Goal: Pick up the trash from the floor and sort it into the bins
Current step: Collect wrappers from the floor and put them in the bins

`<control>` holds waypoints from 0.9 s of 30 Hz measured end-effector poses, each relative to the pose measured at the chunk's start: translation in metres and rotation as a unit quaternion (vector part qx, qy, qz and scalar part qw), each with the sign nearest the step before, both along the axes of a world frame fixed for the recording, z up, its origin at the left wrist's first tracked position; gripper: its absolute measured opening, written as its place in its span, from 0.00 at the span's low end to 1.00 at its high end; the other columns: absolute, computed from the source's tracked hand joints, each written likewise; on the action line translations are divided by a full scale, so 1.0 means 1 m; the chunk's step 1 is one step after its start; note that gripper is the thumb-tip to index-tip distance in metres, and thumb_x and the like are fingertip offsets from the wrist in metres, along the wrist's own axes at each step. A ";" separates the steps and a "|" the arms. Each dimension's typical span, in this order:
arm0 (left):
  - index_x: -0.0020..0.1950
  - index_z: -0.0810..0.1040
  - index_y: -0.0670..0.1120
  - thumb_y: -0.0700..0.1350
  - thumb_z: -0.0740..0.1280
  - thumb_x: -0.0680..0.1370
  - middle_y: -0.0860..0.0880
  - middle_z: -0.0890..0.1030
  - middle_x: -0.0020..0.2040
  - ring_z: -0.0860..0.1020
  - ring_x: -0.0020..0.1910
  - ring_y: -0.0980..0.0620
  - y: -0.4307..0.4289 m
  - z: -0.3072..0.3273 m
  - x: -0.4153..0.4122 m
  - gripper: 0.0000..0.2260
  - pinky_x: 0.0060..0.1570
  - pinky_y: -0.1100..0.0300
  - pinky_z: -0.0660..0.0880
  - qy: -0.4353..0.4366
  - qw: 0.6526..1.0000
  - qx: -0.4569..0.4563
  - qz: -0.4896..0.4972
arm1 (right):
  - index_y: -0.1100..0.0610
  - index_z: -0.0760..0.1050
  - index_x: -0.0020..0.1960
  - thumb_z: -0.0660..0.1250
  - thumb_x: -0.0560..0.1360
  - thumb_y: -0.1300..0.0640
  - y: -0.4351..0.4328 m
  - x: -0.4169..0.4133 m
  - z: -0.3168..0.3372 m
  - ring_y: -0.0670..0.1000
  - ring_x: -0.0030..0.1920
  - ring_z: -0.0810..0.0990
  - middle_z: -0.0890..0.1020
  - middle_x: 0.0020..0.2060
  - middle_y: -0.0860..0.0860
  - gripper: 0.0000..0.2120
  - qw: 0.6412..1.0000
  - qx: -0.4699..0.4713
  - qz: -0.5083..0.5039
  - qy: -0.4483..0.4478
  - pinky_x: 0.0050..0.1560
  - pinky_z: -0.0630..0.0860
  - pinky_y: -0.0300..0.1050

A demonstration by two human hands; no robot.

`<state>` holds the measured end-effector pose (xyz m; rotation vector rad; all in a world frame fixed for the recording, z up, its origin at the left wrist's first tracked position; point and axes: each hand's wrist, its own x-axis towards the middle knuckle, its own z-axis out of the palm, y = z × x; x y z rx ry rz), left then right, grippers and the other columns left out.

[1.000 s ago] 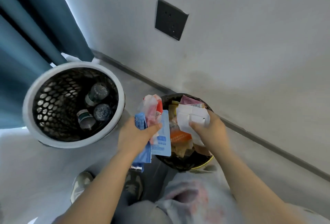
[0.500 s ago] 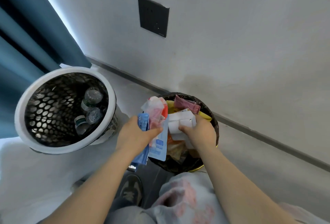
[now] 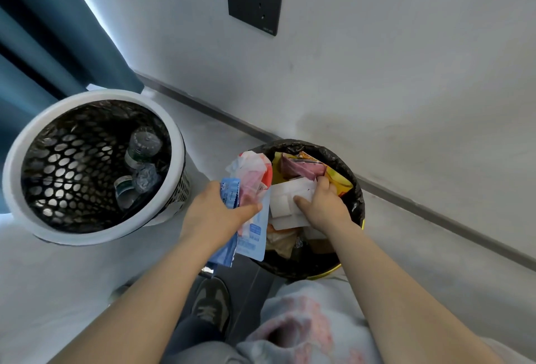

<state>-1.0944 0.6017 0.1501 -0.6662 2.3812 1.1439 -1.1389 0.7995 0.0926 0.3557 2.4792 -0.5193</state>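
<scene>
1. My right hand (image 3: 322,207) is clamped on a folded white paper (image 3: 285,198), thumb on top. It holds the paper low inside the mouth of the black-lined bin (image 3: 357,189).
2. My left hand (image 3: 214,213) grips a bundle of wrappers (image 3: 252,186), blue sachets and pink-and-white plastic. The bundle hangs across that bin's left rim and is not yet let go.
3. Below the paper, the black-lined bin is heaped with yellow, purple and orange packets.
4. The white mesh bin (image 3: 11,166) stands just to the left, with plastic bottles (image 3: 143,146) lying at its bottom.
5. I judge the sorting well along: bottles are in one bin and wrappers in the other. What remains is to release the paper and then the bundle.
6. I cannot tell whether more trash lies on the floor, since my arms and lap cover much of it.
7. My right fingertips are hidden behind the paper. The print on the wrappers, the number of pieces in the bundle and the bottle count are hard to make out.
</scene>
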 end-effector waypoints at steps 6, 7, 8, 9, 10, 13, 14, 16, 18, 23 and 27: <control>0.51 0.71 0.47 0.58 0.74 0.68 0.53 0.75 0.42 0.72 0.37 0.60 -0.002 0.001 -0.001 0.22 0.30 0.63 0.64 -0.005 1.000 -0.005 -0.004 | 0.51 0.68 0.61 0.72 0.66 0.38 0.006 0.001 0.018 0.56 0.52 0.79 0.79 0.54 0.51 0.30 0.996 0.030 0.018 0.081 0.46 0.77 0.50; 0.50 0.70 0.47 0.58 0.74 0.68 0.53 0.75 0.41 0.72 0.37 0.60 -0.002 0.001 -0.001 0.22 0.30 0.63 0.64 -0.005 1.000 -0.004 -0.005 | 0.50 0.68 0.63 0.73 0.66 0.38 0.006 0.002 0.021 0.55 0.53 0.79 0.79 0.56 0.51 0.32 0.996 0.026 0.020 0.077 0.48 0.78 0.50; 0.50 0.70 0.47 0.58 0.74 0.68 0.53 0.75 0.42 0.72 0.37 0.59 -0.002 0.001 -0.001 0.21 0.30 0.63 0.64 -0.005 1.000 -0.004 -0.006 | 0.50 0.67 0.65 0.73 0.65 0.38 0.007 0.003 0.024 0.55 0.55 0.78 0.77 0.59 0.50 0.34 0.997 0.017 0.020 0.069 0.50 0.78 0.51; 0.50 0.70 0.47 0.58 0.74 0.68 0.52 0.75 0.42 0.72 0.37 0.59 -0.003 0.001 0.000 0.21 0.30 0.62 0.64 -0.004 1.000 -0.005 -0.006 | 0.50 0.67 0.67 0.74 0.65 0.39 0.007 0.004 0.027 0.55 0.58 0.77 0.76 0.61 0.50 0.36 0.998 0.006 0.020 0.061 0.52 0.77 0.51; 0.49 0.70 0.47 0.58 0.74 0.68 0.52 0.75 0.42 0.72 0.37 0.59 -0.003 0.000 -0.001 0.21 0.30 0.62 0.65 -0.003 1.000 -0.006 -0.006 | 0.50 0.67 0.68 0.75 0.64 0.40 0.007 0.006 0.031 0.54 0.60 0.76 0.75 0.63 0.50 0.37 0.998 -0.007 0.020 0.055 0.54 0.76 0.51; 0.50 0.70 0.47 0.59 0.74 0.68 0.51 0.74 0.42 0.72 0.38 0.58 -0.003 -0.001 -0.001 0.22 0.31 0.62 0.65 -0.002 1.000 -0.009 -0.003 | 0.52 0.68 0.69 0.76 0.65 0.43 0.009 0.009 0.044 0.52 0.60 0.76 0.76 0.62 0.50 0.36 0.998 -0.050 -0.001 0.041 0.54 0.75 0.49; 0.51 0.69 0.47 0.59 0.74 0.68 0.51 0.74 0.43 0.72 0.38 0.57 -0.004 -0.001 -0.001 0.23 0.31 0.62 0.65 -0.002 1.000 -0.013 -0.006 | 0.52 0.69 0.68 0.76 0.66 0.44 0.009 0.010 0.049 0.52 0.59 0.76 0.77 0.60 0.49 0.35 0.997 -0.062 -0.006 0.039 0.52 0.75 0.47; 0.52 0.68 0.47 0.60 0.73 0.69 0.51 0.74 0.43 0.72 0.38 0.57 -0.003 -0.001 -0.001 0.23 0.31 0.61 0.64 -0.005 0.999 -0.026 -0.022 | 0.52 0.71 0.65 0.76 0.67 0.45 0.009 0.013 0.062 0.50 0.55 0.76 0.77 0.56 0.48 0.30 0.996 -0.080 -0.010 0.041 0.48 0.72 0.44; 0.50 0.68 0.46 0.60 0.72 0.69 0.50 0.73 0.42 0.71 0.37 0.55 -0.003 -0.001 -0.001 0.23 0.31 0.60 0.64 -0.006 0.999 -0.031 -0.034 | 0.50 0.73 0.61 0.75 0.68 0.45 0.010 0.020 0.072 0.48 0.51 0.77 0.78 0.51 0.46 0.25 0.994 -0.089 -0.018 0.056 0.46 0.73 0.44; 0.48 0.67 0.47 0.58 0.72 0.70 0.49 0.74 0.41 0.72 0.37 0.54 0.000 0.011 0.001 0.21 0.31 0.58 0.66 0.011 0.998 -0.039 -0.054 | 0.52 0.76 0.56 0.72 0.71 0.53 0.024 0.046 0.083 0.50 0.49 0.78 0.80 0.49 0.49 0.16 0.997 -0.047 -0.026 0.063 0.49 0.77 0.47; 0.49 0.66 0.46 0.58 0.71 0.70 0.50 0.72 0.40 0.73 0.39 0.49 0.020 0.021 -0.006 0.21 0.31 0.58 0.64 0.047 0.991 -0.058 -0.107 | 0.52 0.76 0.56 0.69 0.72 0.55 0.035 0.054 0.092 0.51 0.50 0.78 0.80 0.49 0.48 0.13 0.998 -0.001 0.013 0.067 0.44 0.74 0.44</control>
